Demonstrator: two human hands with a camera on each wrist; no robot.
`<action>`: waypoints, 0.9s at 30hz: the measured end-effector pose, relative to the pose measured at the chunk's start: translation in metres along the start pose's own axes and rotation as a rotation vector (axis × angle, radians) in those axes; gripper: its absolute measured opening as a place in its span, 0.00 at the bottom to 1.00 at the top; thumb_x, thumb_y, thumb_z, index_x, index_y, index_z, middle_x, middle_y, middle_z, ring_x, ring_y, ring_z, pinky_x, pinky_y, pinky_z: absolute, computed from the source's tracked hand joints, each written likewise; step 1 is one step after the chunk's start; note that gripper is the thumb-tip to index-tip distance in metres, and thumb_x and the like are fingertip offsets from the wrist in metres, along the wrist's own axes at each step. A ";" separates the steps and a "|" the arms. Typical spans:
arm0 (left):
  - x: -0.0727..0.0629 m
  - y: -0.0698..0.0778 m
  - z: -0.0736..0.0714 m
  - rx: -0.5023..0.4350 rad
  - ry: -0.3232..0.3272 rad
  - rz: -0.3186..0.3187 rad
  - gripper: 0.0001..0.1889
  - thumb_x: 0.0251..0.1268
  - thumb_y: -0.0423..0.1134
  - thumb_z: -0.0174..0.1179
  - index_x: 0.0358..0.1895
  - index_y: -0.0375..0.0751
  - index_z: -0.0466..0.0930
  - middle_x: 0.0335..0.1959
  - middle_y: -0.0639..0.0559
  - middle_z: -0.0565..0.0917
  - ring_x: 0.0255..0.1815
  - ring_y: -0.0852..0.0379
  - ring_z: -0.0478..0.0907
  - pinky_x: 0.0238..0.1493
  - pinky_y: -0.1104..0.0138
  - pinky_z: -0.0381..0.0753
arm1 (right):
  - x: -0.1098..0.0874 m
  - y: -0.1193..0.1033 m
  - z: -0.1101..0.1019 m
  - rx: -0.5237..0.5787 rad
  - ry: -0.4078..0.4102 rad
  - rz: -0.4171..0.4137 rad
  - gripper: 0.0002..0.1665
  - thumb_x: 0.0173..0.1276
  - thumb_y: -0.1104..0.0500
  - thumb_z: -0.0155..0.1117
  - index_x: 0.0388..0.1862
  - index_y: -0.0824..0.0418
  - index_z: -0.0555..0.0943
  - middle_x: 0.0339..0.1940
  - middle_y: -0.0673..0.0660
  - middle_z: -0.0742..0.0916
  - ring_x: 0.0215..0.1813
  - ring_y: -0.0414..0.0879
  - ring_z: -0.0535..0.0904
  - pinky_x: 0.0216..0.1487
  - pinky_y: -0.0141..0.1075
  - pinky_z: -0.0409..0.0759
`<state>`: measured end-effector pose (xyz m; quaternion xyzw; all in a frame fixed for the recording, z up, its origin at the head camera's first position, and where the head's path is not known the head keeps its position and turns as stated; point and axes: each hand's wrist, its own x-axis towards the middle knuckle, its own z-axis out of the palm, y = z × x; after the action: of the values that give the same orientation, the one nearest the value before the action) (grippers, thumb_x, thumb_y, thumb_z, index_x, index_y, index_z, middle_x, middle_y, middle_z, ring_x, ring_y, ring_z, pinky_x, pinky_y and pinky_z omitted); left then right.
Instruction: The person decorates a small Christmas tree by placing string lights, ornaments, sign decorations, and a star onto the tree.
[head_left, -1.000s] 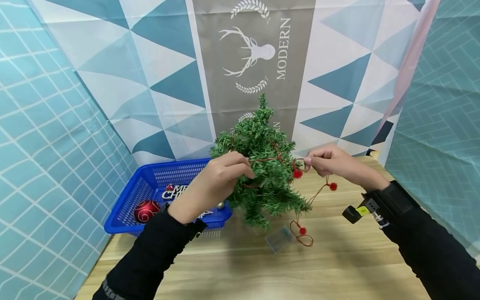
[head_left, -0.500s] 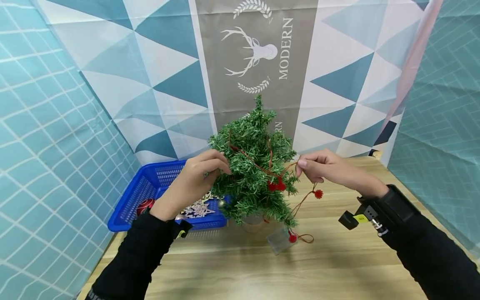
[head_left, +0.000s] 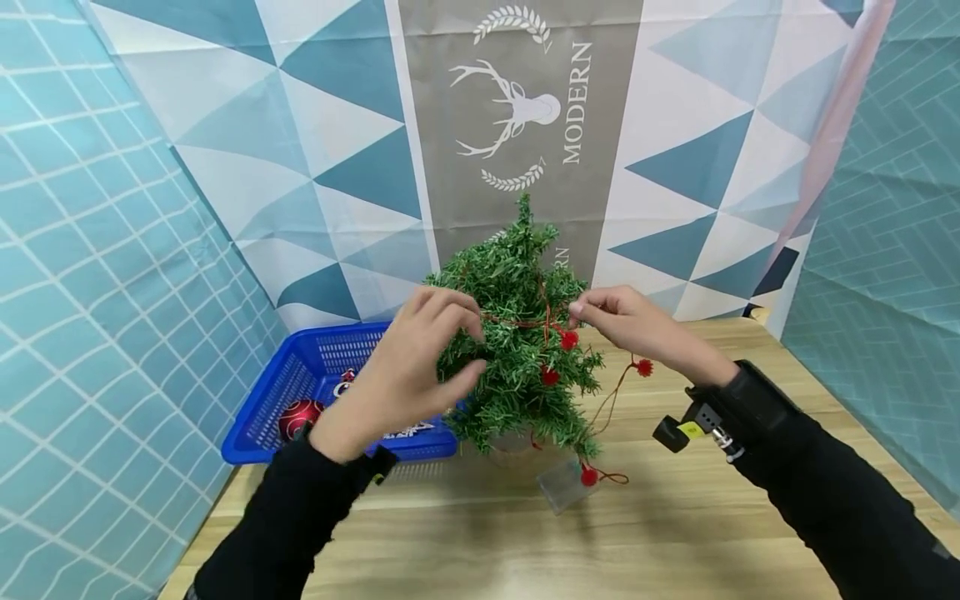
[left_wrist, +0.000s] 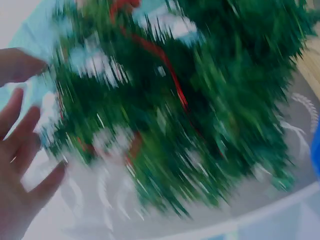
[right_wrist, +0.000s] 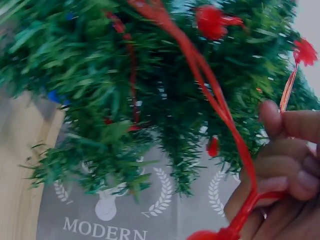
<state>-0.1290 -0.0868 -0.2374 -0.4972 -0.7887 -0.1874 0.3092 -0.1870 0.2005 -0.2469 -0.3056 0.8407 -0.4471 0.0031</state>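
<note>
1. At far left, a blue perforated plastic basket [head_left: 251,454] is set on the wood-grain tabletop [head_left: 675,517]; a red Christmas bauble [head_left: 300,418] with white swirls is held in it.
2. Next, the left hand [head_left: 408,362] is raised before the tree's left side, its fingers spread and bent and the thumb held apart; nothing is gripped.
3. In the middle, a small artificial Christmas tree [head_left: 502,292] is stood upright on the tabletop.
4. Across its front and right side, a red pompom garland [right_wrist: 243,150] is draped, with pompoms hung among the branches and below them.
5. Under its lower right branches, a clear flat box [head_left: 561,490] is laid, overlapped in the head view by a low pompom.
6. At right, the garland's cord is pinched between thumb and forefinger of the right hand [head_left: 626,317], beside the branches.
</note>
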 end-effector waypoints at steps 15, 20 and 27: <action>0.041 0.042 0.069 0.922 -0.087 0.104 0.16 0.75 0.32 0.41 0.47 0.42 0.82 0.37 0.48 0.82 0.38 0.51 0.75 0.47 0.60 0.70 | -0.025 0.030 0.020 0.222 -0.034 -0.085 0.20 0.78 0.66 0.39 0.61 0.66 0.46 0.18 0.56 0.69 0.15 0.46 0.61 0.19 0.37 0.65; 0.039 0.036 0.069 0.914 -0.096 0.112 0.15 0.74 0.31 0.42 0.48 0.44 0.81 0.36 0.50 0.82 0.37 0.52 0.75 0.44 0.61 0.69 | -0.049 0.035 0.018 0.430 -0.081 0.097 0.27 0.75 0.67 0.47 0.66 0.60 0.49 0.29 0.59 0.78 0.27 0.49 0.77 0.32 0.41 0.80; 0.040 0.031 0.073 0.895 -0.063 0.141 0.16 0.74 0.32 0.42 0.49 0.44 0.82 0.34 0.51 0.82 0.36 0.52 0.75 0.41 0.62 0.68 | -0.079 0.042 0.029 0.365 -0.244 0.159 0.15 0.74 0.62 0.53 0.52 0.72 0.73 0.43 0.64 0.83 0.48 0.50 0.81 0.45 0.35 0.77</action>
<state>-0.1357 -0.0028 -0.2643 -0.3725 -0.7655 0.2086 0.4814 -0.1361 0.2370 -0.3177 -0.2848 0.7607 -0.5496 0.1951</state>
